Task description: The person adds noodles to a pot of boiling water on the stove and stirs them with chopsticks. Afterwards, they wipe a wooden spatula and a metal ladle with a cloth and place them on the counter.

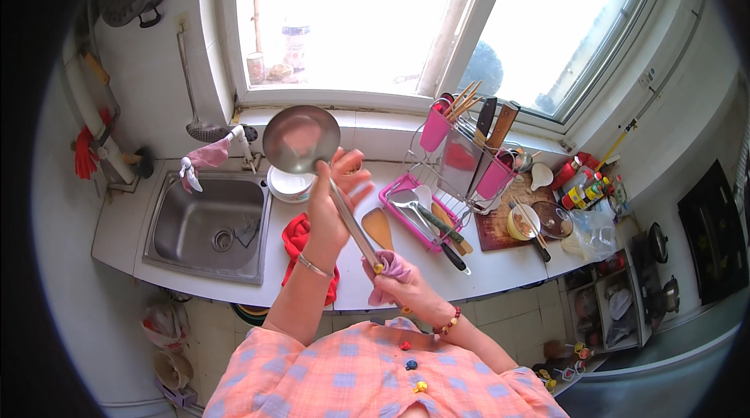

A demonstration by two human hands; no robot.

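A long-handled metal ladle [301, 139] is held up over the counter, its round bowl towards the window. Against the upper handle, just below the bowl, rests my left hand [335, 207]; its thumb lies along the handle and its fingers are spread. Lower down, my right hand [404, 286] is closed around the handle with a pink cloth [389, 271] between hand and metal. A wooden spatula [377, 229] and a red cloth [297, 236] lie on the counter beneath the ladle.
At left is a steel sink [205, 230] with a white faucet [237, 137]. White bowls [291, 183] stand beside it. Right of my hands are a pink utensil tray [389, 207], a wire knife rack [463, 166], a cutting board [489, 233] and several bottles [586, 189].
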